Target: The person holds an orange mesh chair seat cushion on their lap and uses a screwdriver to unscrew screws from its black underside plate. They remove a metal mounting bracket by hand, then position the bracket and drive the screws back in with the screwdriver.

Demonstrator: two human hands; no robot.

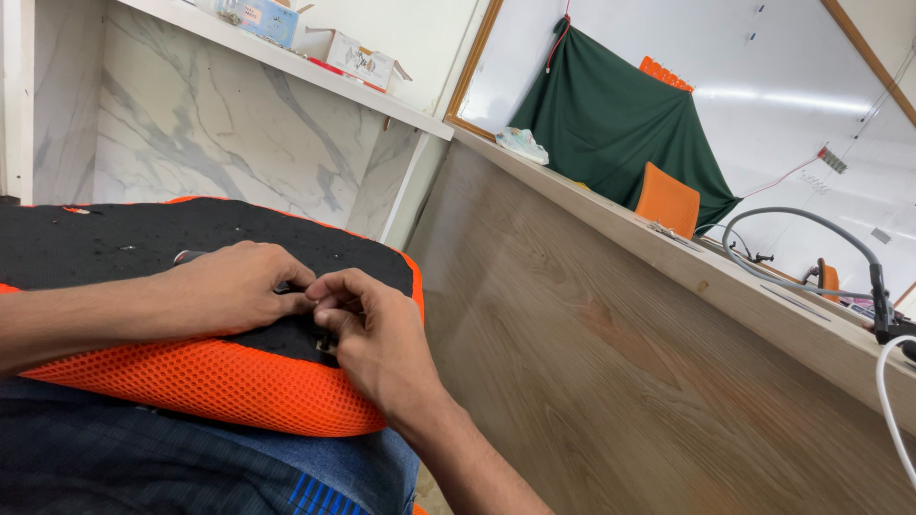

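An orange mesh cushion [219, 386] with a black fabric top [105, 243] lies on my lap. My left hand [234, 286] rests on the black top with its fingers curled. My right hand [372, 329] meets it from the right, fingertips pinched against the left fingertips over a small dark metal part [325, 340] at the cushion's front edge. What the fingers grip is mostly hidden. A thin metal piece [188, 256] shows just behind the left hand.
A wooden panel wall [592, 381] rises on the right with a ledge [668, 253] above it. On the ledge are a green cloth [611, 124], an orange piece [666, 200] and a grey hose [811, 224]. Marble wall [219, 124] and a shelf with boxes [358, 59] stand behind.
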